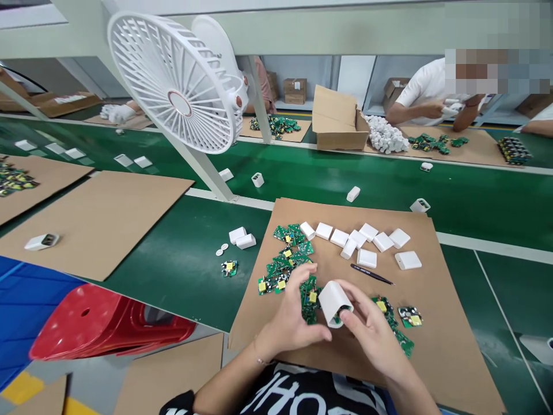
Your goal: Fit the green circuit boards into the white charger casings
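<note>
My right hand is closed around a white plastic charger shell, held just above the brown cardboard sheet in front of me. My left hand is curled beside the shell, its fingers pinching a green circuit board at the shell's open end. A heap of green circuit boards lies to the left on the cardboard, with a few more boards behind my right hand. A row of several white shells lies further back, and black tweezers lie in front of them.
A white fan on a slanted post stands at the back left. Loose white shells ride the green conveyor belt. Red stacked stools sit lower left. Across the belt a person in white handles parts beside an open cardboard box.
</note>
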Action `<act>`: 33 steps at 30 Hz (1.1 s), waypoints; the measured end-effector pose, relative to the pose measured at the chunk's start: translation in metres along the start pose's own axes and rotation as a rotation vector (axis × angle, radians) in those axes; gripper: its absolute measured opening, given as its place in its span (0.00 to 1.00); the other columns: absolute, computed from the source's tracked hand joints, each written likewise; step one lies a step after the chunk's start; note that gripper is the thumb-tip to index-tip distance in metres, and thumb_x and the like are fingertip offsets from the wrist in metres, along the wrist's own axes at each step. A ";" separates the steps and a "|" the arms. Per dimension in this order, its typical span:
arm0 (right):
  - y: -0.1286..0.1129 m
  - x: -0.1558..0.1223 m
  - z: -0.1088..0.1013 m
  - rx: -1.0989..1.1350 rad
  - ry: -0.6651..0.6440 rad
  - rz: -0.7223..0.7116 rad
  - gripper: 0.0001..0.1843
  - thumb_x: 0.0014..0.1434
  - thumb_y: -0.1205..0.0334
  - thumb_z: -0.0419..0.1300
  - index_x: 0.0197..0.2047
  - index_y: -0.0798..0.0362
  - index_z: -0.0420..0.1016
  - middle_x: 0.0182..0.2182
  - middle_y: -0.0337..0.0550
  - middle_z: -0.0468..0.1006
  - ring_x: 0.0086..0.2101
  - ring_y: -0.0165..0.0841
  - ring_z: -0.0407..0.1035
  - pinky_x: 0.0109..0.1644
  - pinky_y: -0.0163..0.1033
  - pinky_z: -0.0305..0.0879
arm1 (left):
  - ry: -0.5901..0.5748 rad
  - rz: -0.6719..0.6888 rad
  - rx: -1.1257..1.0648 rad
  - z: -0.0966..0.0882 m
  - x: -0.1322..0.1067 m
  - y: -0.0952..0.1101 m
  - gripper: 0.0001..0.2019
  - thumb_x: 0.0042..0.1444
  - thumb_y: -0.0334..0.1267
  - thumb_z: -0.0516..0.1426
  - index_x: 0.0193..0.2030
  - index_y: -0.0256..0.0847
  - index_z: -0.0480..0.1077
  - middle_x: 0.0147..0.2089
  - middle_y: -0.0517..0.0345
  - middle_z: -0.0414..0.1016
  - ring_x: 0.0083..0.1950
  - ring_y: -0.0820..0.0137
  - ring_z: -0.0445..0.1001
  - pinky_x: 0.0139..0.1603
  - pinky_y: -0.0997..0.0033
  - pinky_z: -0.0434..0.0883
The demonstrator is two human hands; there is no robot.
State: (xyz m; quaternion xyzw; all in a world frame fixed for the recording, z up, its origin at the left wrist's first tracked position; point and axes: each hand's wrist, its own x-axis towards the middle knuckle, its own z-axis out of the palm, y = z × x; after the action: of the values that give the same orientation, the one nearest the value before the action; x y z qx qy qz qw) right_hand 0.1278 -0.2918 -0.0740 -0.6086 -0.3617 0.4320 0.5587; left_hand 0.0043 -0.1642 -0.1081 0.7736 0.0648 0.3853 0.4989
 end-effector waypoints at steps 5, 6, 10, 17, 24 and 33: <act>-0.007 0.010 -0.008 0.043 -0.059 0.042 0.32 0.58 0.38 0.58 0.58 0.50 0.71 0.53 0.51 0.77 0.53 0.42 0.71 0.59 0.46 0.67 | -0.400 0.254 0.278 -0.020 0.025 0.012 0.22 0.59 0.28 0.54 0.57 0.55 0.69 0.54 0.50 0.73 0.54 0.61 0.70 0.53 0.58 0.67; -0.008 0.017 -0.015 0.048 -0.131 0.038 0.35 0.57 0.35 0.57 0.59 0.50 0.70 0.51 0.52 0.78 0.52 0.42 0.72 0.58 0.46 0.68 | -0.399 0.189 0.232 -0.022 0.031 0.013 0.21 0.59 0.28 0.55 0.56 0.54 0.71 0.53 0.49 0.73 0.52 0.61 0.71 0.52 0.58 0.68; -0.013 0.070 -0.068 -0.104 -0.269 -0.046 0.51 0.52 0.22 0.44 0.65 0.51 0.62 0.47 0.54 0.80 0.46 0.43 0.76 0.50 0.49 0.72 | -0.088 -0.287 -0.328 -0.021 0.055 0.009 0.16 0.52 0.41 0.65 0.48 0.47 0.77 0.49 0.49 0.75 0.49 0.61 0.73 0.49 0.63 0.72; -0.004 0.218 -0.163 -0.696 0.476 0.043 0.25 0.67 0.48 0.52 0.60 0.56 0.66 0.59 0.55 0.68 0.59 0.44 0.63 0.63 0.57 0.57 | 0.459 -1.034 -1.274 -0.017 0.101 0.012 0.14 0.64 0.44 0.55 0.48 0.37 0.74 0.40 0.52 0.77 0.39 0.74 0.77 0.38 0.81 0.76; 0.032 0.257 -0.178 -0.915 0.586 0.098 0.22 0.64 0.56 0.59 0.59 0.53 0.65 0.61 0.50 0.63 0.57 0.45 0.62 0.59 0.58 0.61 | 0.385 -1.046 -1.328 -0.017 0.100 0.004 0.14 0.59 0.45 0.61 0.45 0.36 0.73 0.39 0.54 0.77 0.40 0.75 0.77 0.41 0.83 0.76; 0.022 0.235 -0.174 -0.996 0.560 -0.128 0.23 0.63 0.60 0.59 0.59 0.56 0.64 0.56 0.52 0.67 0.52 0.42 0.67 0.56 0.53 0.64 | 0.092 -0.592 -0.062 -0.026 0.192 -0.097 0.27 0.56 0.30 0.59 0.64 0.33 0.62 0.61 0.42 0.68 0.59 0.58 0.70 0.62 0.59 0.66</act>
State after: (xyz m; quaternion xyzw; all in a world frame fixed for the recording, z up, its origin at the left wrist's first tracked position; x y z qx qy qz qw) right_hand 0.3747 -0.1415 -0.1243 -0.8665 -0.3957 -0.0029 0.3043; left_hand 0.1481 -0.0050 -0.0806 0.6871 0.2982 0.2598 0.6095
